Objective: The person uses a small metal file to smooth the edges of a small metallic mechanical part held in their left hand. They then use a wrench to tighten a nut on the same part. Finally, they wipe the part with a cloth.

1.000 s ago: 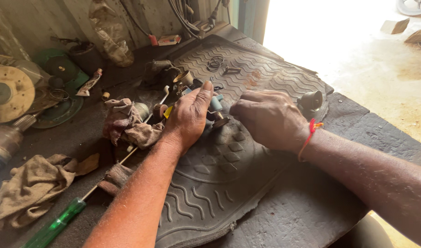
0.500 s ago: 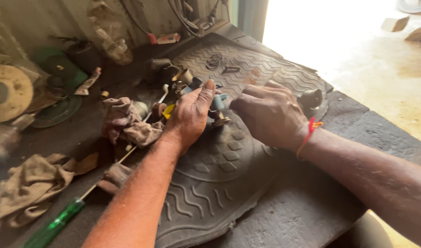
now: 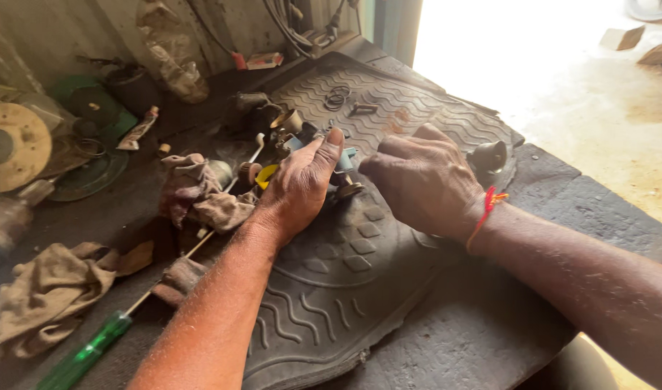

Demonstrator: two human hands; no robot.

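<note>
We see left hand [image 3: 298,189] and right hand [image 3: 425,184] closed together around small grey-blue metal part [image 3: 345,160] on black ribbed rubber mat [image 3: 360,289]. Exact finger grip hidden, cannot tell. Loose brass fittings [image 3: 287,123], wire rings [image 3: 337,95], green-handled screwdriver [image 3: 82,357] lie apart; we judge work mid-way, unfinished.
</note>
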